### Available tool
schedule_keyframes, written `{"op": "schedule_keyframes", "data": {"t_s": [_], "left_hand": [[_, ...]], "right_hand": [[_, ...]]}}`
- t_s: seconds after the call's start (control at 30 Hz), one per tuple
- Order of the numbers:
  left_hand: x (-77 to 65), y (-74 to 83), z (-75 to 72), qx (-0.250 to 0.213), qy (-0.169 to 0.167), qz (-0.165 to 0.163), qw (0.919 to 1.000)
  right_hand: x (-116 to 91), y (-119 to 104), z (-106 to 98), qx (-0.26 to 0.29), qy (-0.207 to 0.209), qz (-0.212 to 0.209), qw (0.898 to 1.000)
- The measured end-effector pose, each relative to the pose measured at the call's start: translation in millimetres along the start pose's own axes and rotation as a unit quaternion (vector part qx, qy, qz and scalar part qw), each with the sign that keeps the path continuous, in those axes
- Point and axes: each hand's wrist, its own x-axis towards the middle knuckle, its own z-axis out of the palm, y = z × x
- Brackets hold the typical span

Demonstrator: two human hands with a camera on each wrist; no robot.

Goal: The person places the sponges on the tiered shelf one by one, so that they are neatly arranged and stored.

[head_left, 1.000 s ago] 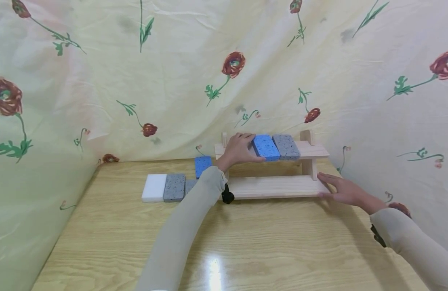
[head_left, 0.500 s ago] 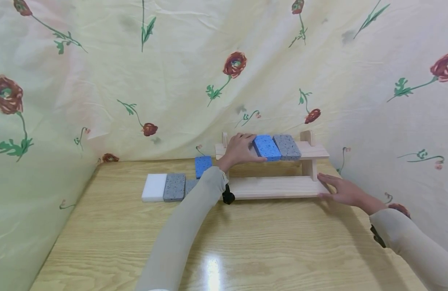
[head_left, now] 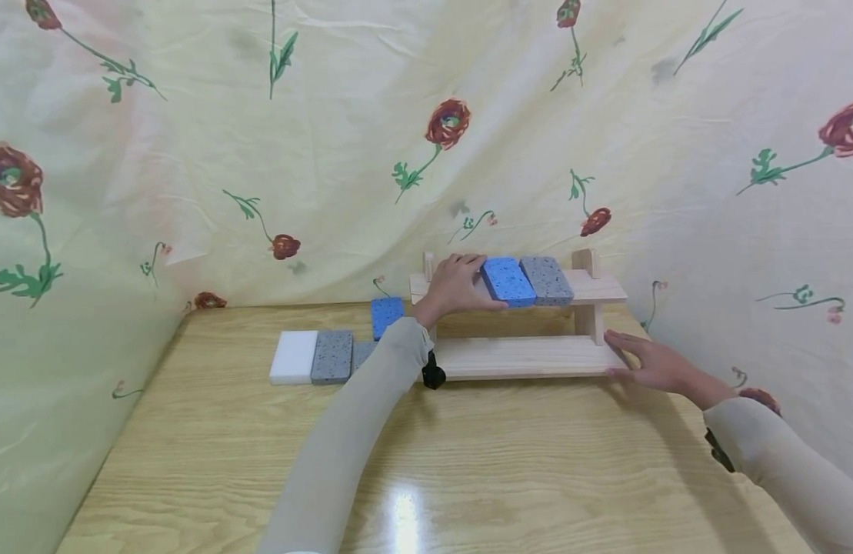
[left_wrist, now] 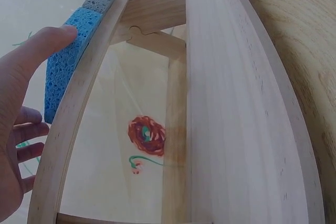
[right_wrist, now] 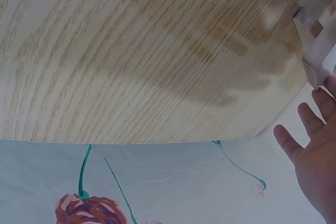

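Observation:
On the upper board of a two-tier wooden shelf, a blue speckled sponge lies against a grey sponge. My left hand holds the blue sponge at its left end. In the left wrist view, the thumb of the left hand presses on the sponge's front edge, with the other fingers partly hidden behind the board. My right hand rests its extended fingers against the right end of the lower board. The right wrist view shows the fingers of the right hand spread at the shelf's corner.
Left of the shelf on the wooden table lie a white sponge, a grey sponge and another grey one partly under the left sleeve. Behind them lies a second blue sponge. A floral cloth hangs behind and at both sides.

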Motion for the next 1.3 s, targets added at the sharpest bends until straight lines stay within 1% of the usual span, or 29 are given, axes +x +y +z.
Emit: {"op": "schedule_keyframes", "data": {"t_s": [0.13, 0.37, 0.73, 0.87, 1.0, 1.3], "left_hand": [[-0.9, -1.5, -0.1, 0.002, 0.003, -0.002, 1.0], [-3.7, -3.4, -3.2, 0.01, 0.003, 0.006, 0.9999], [-9.5, -4.3, -11.3, 0.033, -0.016, 0.002, 0.9993], [-13.7, -4.8, -15.1, 0.045, -0.017, 0.006, 0.9988], [-19.2, -7.4, -18.8, 0.055, -0.015, 0.018, 0.9982], [-37.5, -13.2, -31.6, 0.079, -0.018, 0.03, 0.9962]], "right_hand": [[0.0, -1.2, 0.0, 0.009, -0.001, 0.005, 1.0], [1.9, 3.6, 2.0, 0.012, 0.0, 0.005, 1.0], [0.2, 1.6, 1.2, 0.013, 0.01, -0.009, 1.0], [0.0, 0.1, 0.8, 0.012, 0.009, -0.012, 1.0], [0.8, 1.2, 2.0, 0.008, 0.004, -0.009, 1.0], [-1.0, 1.6, 0.7, 0.014, 0.01, -0.014, 1.0]]}}
